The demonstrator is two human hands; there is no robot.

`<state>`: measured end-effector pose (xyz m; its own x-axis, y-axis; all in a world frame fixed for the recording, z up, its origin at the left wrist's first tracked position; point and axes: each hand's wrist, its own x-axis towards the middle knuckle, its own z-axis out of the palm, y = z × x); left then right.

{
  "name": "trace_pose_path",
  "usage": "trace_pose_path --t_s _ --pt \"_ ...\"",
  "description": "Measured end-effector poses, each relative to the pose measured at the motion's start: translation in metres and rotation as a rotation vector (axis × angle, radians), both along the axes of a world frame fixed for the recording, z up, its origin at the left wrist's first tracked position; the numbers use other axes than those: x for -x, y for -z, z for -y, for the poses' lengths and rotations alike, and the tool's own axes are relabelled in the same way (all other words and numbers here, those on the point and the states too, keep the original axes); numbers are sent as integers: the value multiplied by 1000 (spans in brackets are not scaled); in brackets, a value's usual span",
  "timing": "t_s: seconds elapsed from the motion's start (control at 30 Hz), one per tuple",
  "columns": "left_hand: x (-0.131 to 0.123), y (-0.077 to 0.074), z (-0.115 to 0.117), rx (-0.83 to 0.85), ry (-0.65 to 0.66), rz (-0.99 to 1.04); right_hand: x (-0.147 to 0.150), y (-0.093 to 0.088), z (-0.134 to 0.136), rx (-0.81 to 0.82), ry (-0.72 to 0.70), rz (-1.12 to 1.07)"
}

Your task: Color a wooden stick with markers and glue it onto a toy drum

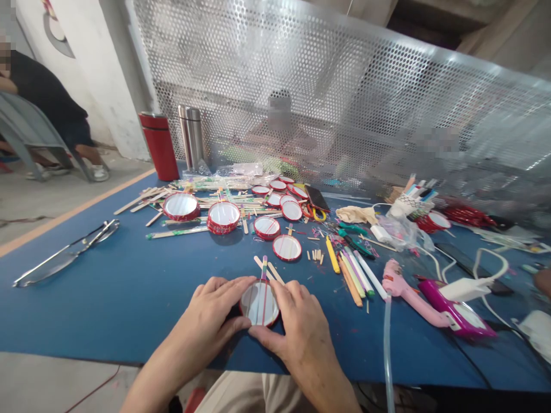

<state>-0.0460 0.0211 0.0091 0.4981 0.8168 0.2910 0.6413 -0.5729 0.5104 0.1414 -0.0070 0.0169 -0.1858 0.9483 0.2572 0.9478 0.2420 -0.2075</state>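
Note:
Close to the table's front edge lies a round, red-rimmed disc (pixel 259 304) with a pale, shiny face. My left hand (pixel 215 307) grips its left rim, thumb at the bottom and fingers along the top. On the opposite rim my right hand (pixel 295 315) is closed in the same way, its thumb tip near the left one. A stick with a purple and green end (pixel 264 267) stands out from the disc's far side, and two plain wooden sticks (pixel 274 272) lie crosswise behind it.
More red-rimmed discs (pixel 287 248) and wooden sticks spread across the blue table (pixel 129 298). Markers (pixel 350 278), a pink glue gun (pixel 413 295) and cables lie right; glasses (pixel 69 255) left. A red flask (pixel 159 148) stands before a perforated metal screen (pixel 258 69). A person (pixel 47 97) sits far left.

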Motion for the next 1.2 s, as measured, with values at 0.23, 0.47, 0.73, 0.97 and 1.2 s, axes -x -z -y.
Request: trace_pose_path --t_s 0.23,0.47,0.73,0.97,1.2 --pt "1 -1 1 -12 21 -26 0 0 0 -24 -4 1" --pt "0 1 0 -27 26 -19 -1 -1 0 -29 -12 -1" --pt "1 2 1 -52 10 -42 0 -1 1 3 2 -40" --pt "0 2 0 -65 27 -62 1 -6 4 53 17 -27" --pt "-1 -1 2 -61 14 -89 1 -4 6 -13 19 -8"
